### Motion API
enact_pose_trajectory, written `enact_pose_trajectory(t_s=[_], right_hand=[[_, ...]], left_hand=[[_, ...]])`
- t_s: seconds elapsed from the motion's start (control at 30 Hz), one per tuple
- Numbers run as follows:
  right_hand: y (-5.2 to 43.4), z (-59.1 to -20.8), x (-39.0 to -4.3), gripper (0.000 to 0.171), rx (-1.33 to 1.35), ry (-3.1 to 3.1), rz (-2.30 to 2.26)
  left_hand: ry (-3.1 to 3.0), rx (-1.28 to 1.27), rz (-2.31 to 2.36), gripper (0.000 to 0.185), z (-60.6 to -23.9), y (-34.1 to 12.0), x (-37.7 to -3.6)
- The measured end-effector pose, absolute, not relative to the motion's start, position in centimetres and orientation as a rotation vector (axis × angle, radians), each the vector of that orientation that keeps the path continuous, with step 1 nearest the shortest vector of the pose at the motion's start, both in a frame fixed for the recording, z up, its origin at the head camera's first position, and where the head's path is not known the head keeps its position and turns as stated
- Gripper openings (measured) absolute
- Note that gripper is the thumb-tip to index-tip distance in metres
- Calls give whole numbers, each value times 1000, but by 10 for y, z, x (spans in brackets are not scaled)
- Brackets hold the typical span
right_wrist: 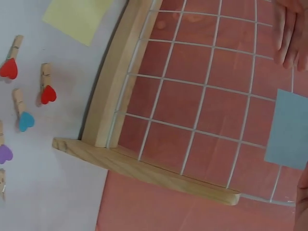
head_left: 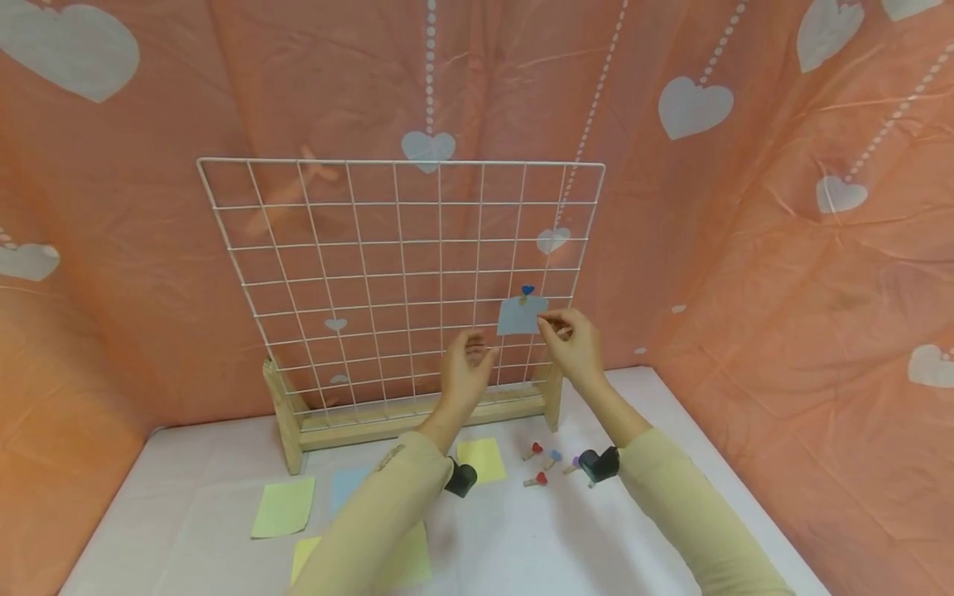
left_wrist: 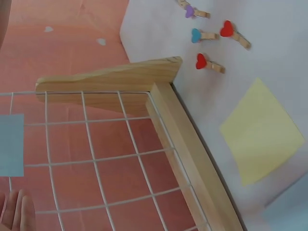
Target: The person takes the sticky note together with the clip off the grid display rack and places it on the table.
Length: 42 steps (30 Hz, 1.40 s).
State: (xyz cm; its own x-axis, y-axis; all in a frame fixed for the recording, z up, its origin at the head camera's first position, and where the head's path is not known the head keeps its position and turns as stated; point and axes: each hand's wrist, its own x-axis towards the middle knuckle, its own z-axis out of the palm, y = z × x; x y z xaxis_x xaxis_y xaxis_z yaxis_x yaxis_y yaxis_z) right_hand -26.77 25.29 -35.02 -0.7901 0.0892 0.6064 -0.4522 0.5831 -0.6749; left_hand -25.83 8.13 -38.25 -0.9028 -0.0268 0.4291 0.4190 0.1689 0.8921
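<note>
A light-blue sticky note (head_left: 517,318) hangs on the right part of the white wire grid (head_left: 440,223), held at its top by a wooden clothespin with a dark-blue heart (head_left: 527,290). My right hand (head_left: 579,343) is at the note's right edge, thumb and index finger pinching it there. To the left and slightly lower, my left hand (head_left: 465,368) is held before the grid with loosely bent fingers and nothing in them. Its fingertips (right_wrist: 289,57) show beside the note in the right wrist view, while the right hand is mostly cut off.
On the white table lie several heart clothespins, among them a red one (left_wrist: 210,63), a blue one (left_wrist: 204,35) and a purple one (left_wrist: 197,12). Yellow (head_left: 483,460), green (head_left: 284,507) and blue (head_left: 349,487) sticky notes lie further left. A wooden base (head_left: 417,424) supports the grid before an orange curtain (head_left: 522,83).
</note>
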Motion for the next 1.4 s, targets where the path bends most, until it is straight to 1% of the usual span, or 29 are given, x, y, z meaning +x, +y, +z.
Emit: enact_pose_trajectory(t_s=[0.23, 0.7, 0.87, 1.27, 1.4], right_hand=[[249, -342, -272, 14, 305, -2166, 1209], [242, -328, -276, 24, 345, -2167, 1113], [239, -324, -278, 25, 344, -2175, 1093], [234, -318, -284, 31, 345, -2274, 1059], [233, -314, -286, 30, 337, -2303, 1048]], left_hand=[[-2042, -360, -1731, 32, -375, 90, -264], [-2125, -362, -1751, 46, -362, 105, -269], [-2131, -346, -1765, 47, -361, 108, -270], [-2185, -256, -1822, 36, -356, 111, -271], [-2201, -206, -1881, 34, -355, 112, -272]])
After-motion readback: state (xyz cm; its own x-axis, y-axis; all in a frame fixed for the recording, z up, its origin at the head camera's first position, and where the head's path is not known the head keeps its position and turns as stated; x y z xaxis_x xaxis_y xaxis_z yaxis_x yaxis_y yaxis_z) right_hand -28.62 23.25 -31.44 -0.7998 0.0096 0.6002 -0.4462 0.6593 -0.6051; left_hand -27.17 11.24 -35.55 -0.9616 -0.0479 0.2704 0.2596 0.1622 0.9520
